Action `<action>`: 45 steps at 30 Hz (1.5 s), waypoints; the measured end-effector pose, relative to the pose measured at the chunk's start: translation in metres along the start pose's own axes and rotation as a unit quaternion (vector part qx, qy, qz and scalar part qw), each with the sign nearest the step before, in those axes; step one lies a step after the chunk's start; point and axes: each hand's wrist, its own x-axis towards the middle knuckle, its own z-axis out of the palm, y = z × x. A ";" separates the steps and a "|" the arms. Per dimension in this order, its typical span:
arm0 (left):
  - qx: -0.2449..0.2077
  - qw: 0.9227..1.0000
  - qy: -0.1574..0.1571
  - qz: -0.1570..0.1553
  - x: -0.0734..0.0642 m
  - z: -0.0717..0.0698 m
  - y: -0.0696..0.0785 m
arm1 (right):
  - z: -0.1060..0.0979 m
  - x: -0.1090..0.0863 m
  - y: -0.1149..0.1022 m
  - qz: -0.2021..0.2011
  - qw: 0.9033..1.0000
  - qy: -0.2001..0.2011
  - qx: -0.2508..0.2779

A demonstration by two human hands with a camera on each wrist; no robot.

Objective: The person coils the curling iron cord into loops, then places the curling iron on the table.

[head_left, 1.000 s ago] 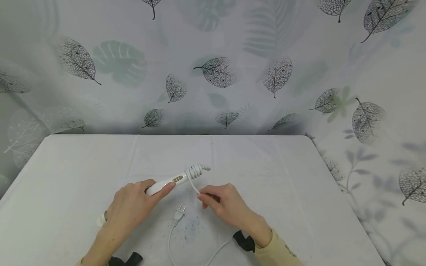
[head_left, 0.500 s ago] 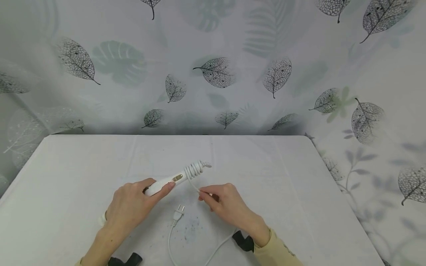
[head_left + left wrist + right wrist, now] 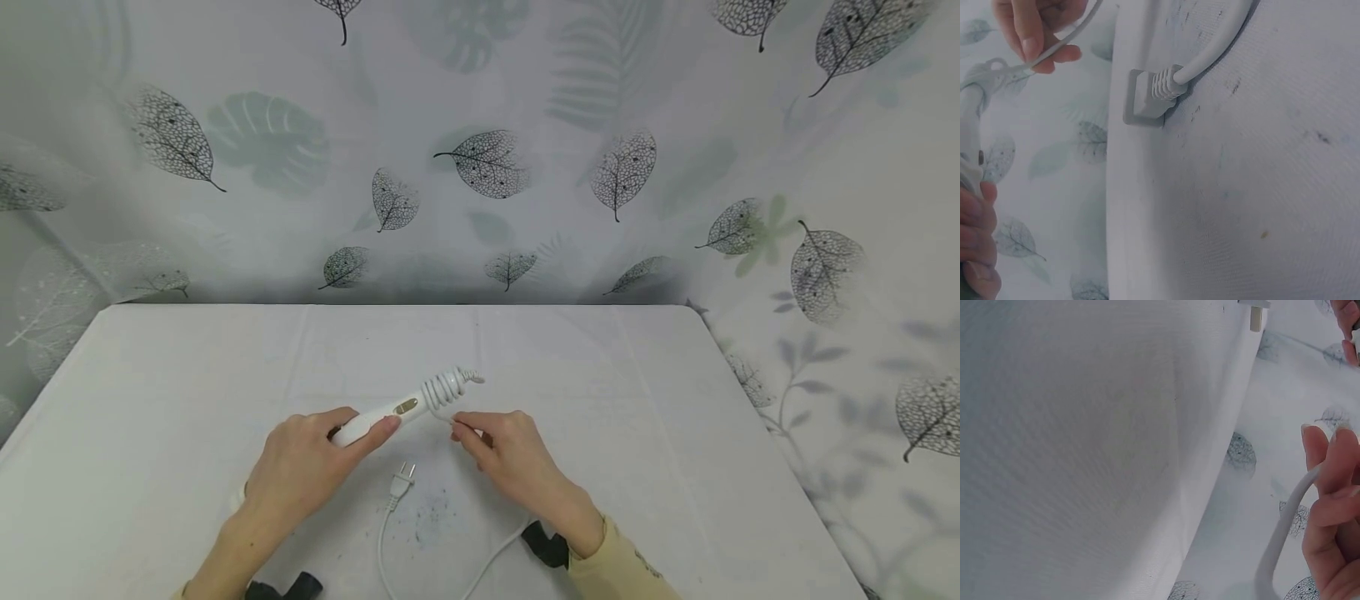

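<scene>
My left hand (image 3: 300, 467) grips the white handle of what looks like a hair iron (image 3: 369, 422); a gold control panel (image 3: 406, 407) shows just beyond the thumb. Several turns of white power cord (image 3: 442, 389) are wound round the handle's far end. Between thumb and fingertips, my right hand (image 3: 517, 458) pinches the cord close to these coils. In the right wrist view, the cord (image 3: 1282, 534) runs down from the pinching fingers. A two-pin plug (image 3: 402, 481) lies on the table between the hands. The iron's other end is mostly hidden behind the left hand and forearm.
The white table (image 3: 187, 367) has dark marks (image 3: 435, 512) on its cover near the plug. Black straps or mounts (image 3: 546, 546) sit at both wrists. A leaf-patterned curtain (image 3: 480, 225) hangs behind and to the right.
The iron has shifted slightly to the right along with the left hand. The right hand has drawn the cord up closer to the coils, still pinching it. The plug stays nearly in place.
</scene>
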 end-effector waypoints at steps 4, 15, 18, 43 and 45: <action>0.000 1.000 -0.001 0.012 0.000 0.001 -0.001 | 0.001 0.001 0.005 -0.004 1.000 -0.007 -0.005; 0.000 0.999 -0.041 0.011 0.000 -0.001 0.001 | 0.000 0.003 0.014 -0.004 1.000 -0.021 -0.003; 0.002 0.999 -0.035 0.038 -0.002 0.001 0.000 | 0.000 0.002 0.017 0.003 0.999 -0.028 -0.023; -0.020 0.992 -0.058 0.115 -0.006 0.004 0.000 | -0.004 0.003 0.026 -0.057 0.996 -0.042 -0.046; -0.022 0.990 -0.065 0.121 -0.006 0.004 0.000 | -0.004 0.002 0.027 -0.076 0.995 -0.035 -0.054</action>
